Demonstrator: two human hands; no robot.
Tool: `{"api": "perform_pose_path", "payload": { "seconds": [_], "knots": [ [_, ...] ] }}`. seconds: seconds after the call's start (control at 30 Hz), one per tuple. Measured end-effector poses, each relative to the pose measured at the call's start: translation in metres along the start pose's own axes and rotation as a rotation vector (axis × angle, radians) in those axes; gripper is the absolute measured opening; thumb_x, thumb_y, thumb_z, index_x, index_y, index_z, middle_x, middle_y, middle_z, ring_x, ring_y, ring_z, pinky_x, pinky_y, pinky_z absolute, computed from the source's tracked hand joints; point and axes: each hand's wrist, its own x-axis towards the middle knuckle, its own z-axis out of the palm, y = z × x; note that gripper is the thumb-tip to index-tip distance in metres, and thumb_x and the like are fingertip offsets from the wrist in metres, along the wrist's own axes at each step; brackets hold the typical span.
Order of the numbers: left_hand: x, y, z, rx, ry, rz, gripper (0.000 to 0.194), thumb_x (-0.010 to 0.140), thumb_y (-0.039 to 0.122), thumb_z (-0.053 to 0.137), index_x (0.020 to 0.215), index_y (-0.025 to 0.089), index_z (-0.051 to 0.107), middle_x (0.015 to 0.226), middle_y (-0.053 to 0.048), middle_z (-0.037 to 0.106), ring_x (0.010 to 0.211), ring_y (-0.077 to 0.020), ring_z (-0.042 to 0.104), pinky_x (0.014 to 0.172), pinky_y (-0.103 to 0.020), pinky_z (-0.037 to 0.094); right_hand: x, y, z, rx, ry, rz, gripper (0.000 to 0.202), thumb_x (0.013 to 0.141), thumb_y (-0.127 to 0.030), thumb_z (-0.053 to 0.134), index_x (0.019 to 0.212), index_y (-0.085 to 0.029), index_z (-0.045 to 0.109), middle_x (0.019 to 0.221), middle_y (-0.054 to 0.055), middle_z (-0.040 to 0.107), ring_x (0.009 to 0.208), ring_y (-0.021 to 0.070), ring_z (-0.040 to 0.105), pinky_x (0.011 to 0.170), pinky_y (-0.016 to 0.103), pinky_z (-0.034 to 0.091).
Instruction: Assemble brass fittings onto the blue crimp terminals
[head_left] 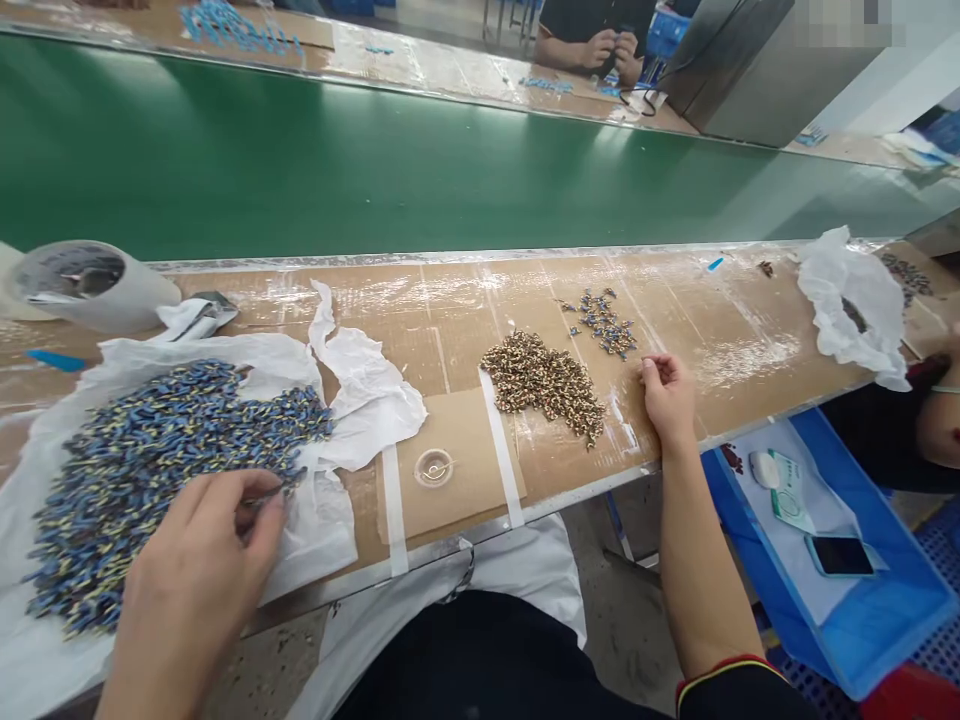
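Observation:
My left hand [206, 560] is at the right side of a large heap of small blue, dark and yellow pieces [150, 480] on white paper [337, 510]. Its thumb and fingertips are pinched together, and whatever is between them is too small to name. My right hand [670, 395] rests near the table's front edge, thumb against forefinger; I cannot make out anything in the pinch. Just left of it lies a pile of tiny tan and dark pieces [544, 385]. A smaller scatter of blue and tan pieces [606, 322] lies beyond that hand.
A small clear round dish [433, 468] sits on a taped cardboard sheet [450, 425]. Rolls of tape [142, 295] stand at left. Behind runs a green conveyor belt [450, 180]; across it another person's hands [611, 50] work. A blue bin [832, 640] holds a phone [840, 556].

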Motion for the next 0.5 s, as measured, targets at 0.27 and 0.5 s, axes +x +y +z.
{"api": "perform_pose_path", "payload": {
  "seconds": [0.27,0.5],
  "knots": [
    [-0.008,0.002,-0.012,-0.522,0.068,-0.247,0.016,0.084,0.031,0.065,0.093,0.019,0.062,0.087,0.000,0.067,0.071,-0.0133,0.062,0.067,-0.023,0.049,-0.005,0.007,-0.006,0.074,0.056,0.069,0.023,0.072,-0.042,0.074,0.077,-0.023,0.063,0.072,0.008,0.062,0.058,0.0172,0.056,0.066,0.043,0.043],
    [-0.011,0.020,-0.007,-1.149,-0.025,-0.246,0.018,0.082,0.028,0.073,0.089,0.017,0.062,0.084,-0.003,0.068,0.077,-0.0136,0.064,0.071,-0.023,0.053,-0.004,0.011,-0.010,0.087,0.078,0.099,0.016,0.069,-0.037,0.078,0.077,-0.026,0.070,0.069,0.006,0.063,0.056,0.0173,0.055,0.067,0.047,0.040]
  ]
}}
